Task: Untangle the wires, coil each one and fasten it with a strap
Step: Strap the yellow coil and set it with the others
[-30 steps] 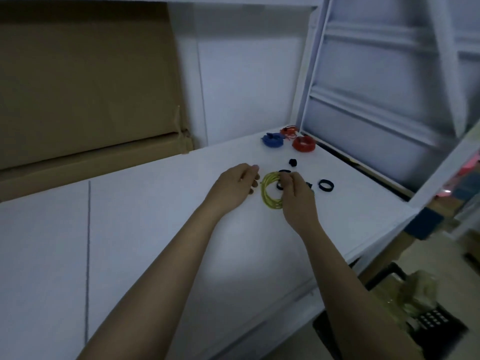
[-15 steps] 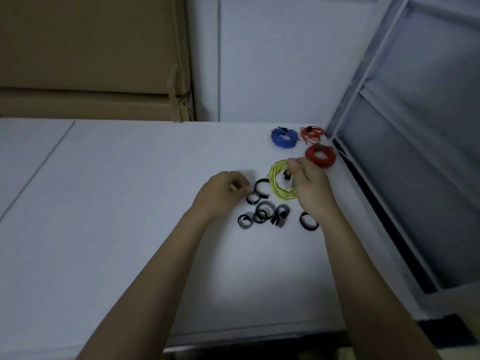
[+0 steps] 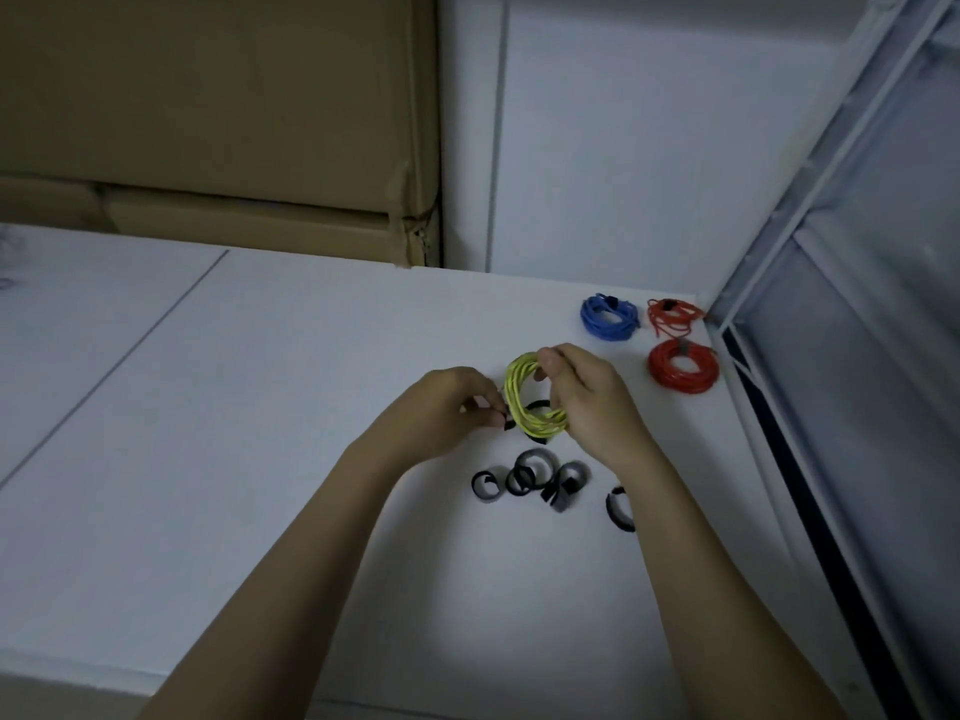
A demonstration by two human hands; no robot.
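Observation:
A coiled yellow wire [image 3: 522, 394] is held upright just above the white table [image 3: 260, 433]. My right hand [image 3: 592, 402] grips the coil, thumb on its top and fingers round its right side. My left hand [image 3: 447, 413] pinches a black strap [image 3: 508, 423] against the coil's lower left. Several loose black straps [image 3: 535, 478] lie curled on the table just below the hands. A blue coil [image 3: 608, 317], a loose orange-red coil [image 3: 672, 315] and a tight red coil [image 3: 681, 372] lie at the far right, each with a dark strap.
Cardboard boxes [image 3: 208, 122] stand against the wall at the back left. A white metal frame [image 3: 810, 252] borders the table on the right, with a dark gap along that edge. The table's front edge runs near the bottom of the view.
My left hand has moved right to the yellow coil and now pinches a black strap against it. My right hand has lifted the coil more upright. The camera has steadied over the table.

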